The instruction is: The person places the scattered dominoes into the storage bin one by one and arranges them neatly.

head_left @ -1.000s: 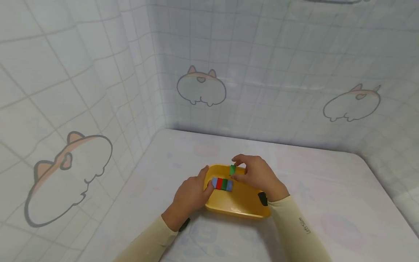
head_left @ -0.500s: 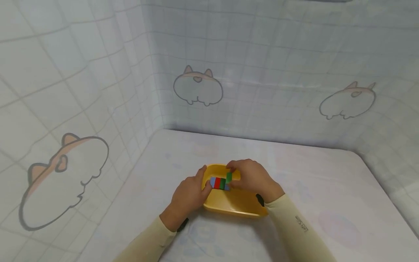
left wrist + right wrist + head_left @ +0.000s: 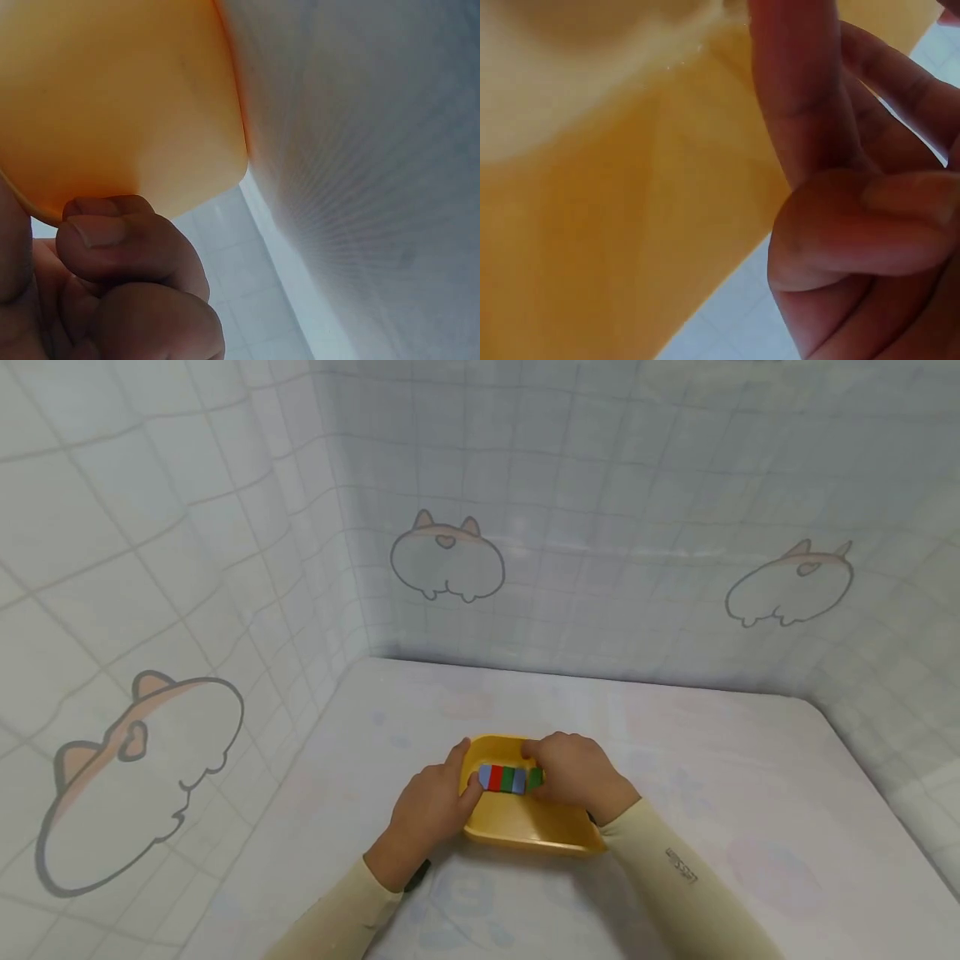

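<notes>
A yellow tray (image 3: 525, 842) lies under both hands. My left hand (image 3: 431, 806) grips its left side, the thumb over the rim; in the left wrist view curled fingers (image 3: 135, 255) meet the tray's outer wall (image 3: 150, 112). Inside, a row of small blocks runs from a light blue block (image 3: 485, 777) beside that thumb through a red block (image 3: 497, 778) and a dark green block (image 3: 507, 779) to another blue block (image 3: 519, 781). My right hand (image 3: 577, 772) holds a green block (image 3: 536, 778) at the row's right end, partly hidden by the fingers.
The tray rests on a pale patterned cloth (image 3: 720, 793). White grid-printed sheets (image 3: 600, 610) with cartoon animal outlines (image 3: 447, 560) rise behind and at the left. Dark wrist gear (image 3: 417, 875) shows under the left wrist.
My right hand brings the green block down into the tray, first left over the row, then to its right end. The left hand keeps its grip on the tray.
</notes>
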### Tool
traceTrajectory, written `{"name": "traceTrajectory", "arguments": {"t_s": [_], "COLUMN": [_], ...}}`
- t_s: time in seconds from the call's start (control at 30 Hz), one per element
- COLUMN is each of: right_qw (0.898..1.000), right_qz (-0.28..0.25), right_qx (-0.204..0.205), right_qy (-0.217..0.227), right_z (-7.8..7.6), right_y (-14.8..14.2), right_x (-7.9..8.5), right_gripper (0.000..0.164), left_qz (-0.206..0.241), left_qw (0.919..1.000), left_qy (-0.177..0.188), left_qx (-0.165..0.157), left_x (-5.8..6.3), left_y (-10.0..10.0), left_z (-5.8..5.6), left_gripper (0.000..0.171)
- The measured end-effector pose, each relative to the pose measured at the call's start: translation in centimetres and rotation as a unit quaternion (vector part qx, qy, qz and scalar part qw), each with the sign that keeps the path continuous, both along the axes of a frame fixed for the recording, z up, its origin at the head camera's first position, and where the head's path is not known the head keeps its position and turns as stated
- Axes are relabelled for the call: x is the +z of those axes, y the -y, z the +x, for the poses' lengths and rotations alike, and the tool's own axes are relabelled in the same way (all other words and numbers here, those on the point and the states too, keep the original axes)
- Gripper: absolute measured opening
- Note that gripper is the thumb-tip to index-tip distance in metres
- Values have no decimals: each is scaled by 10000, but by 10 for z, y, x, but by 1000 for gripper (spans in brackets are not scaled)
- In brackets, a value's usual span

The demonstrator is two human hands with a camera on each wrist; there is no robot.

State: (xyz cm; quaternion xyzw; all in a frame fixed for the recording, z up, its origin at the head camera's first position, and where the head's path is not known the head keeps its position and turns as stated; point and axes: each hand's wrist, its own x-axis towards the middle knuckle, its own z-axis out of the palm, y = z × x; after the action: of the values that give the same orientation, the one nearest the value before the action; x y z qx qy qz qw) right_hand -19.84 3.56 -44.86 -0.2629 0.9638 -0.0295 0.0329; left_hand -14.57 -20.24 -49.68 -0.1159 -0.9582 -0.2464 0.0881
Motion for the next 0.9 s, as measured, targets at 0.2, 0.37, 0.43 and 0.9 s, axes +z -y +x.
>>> {"name": "traceTrajectory", "arguments": {"t_s": [0.2,0.37,0.43,0.9], "right_qw": [10000,9999,9999,9996], "right_qz": [80,27,-17,-106], "right_qx": [-14,-21,-18,-36], "right_qy": [44,131,147,258], "right_z": [-1,-1,-2,-5], "right_y": [1,0,0,-1], "right_x": [2,1,-1,-6], "right_gripper": [46,43,44,51], "left_qz": [-27,-28,-36,34], "left_qw": [10000,10000,10000,9999], "left_qy": [-27,-2,-5,103], "left_qx": [14,21,34,61], "left_x": [0,1,1,2], "left_y": [0,0,-1,-2], "left_z": [-1,-1,0,1], "left_gripper": [61,61,61,62]}}
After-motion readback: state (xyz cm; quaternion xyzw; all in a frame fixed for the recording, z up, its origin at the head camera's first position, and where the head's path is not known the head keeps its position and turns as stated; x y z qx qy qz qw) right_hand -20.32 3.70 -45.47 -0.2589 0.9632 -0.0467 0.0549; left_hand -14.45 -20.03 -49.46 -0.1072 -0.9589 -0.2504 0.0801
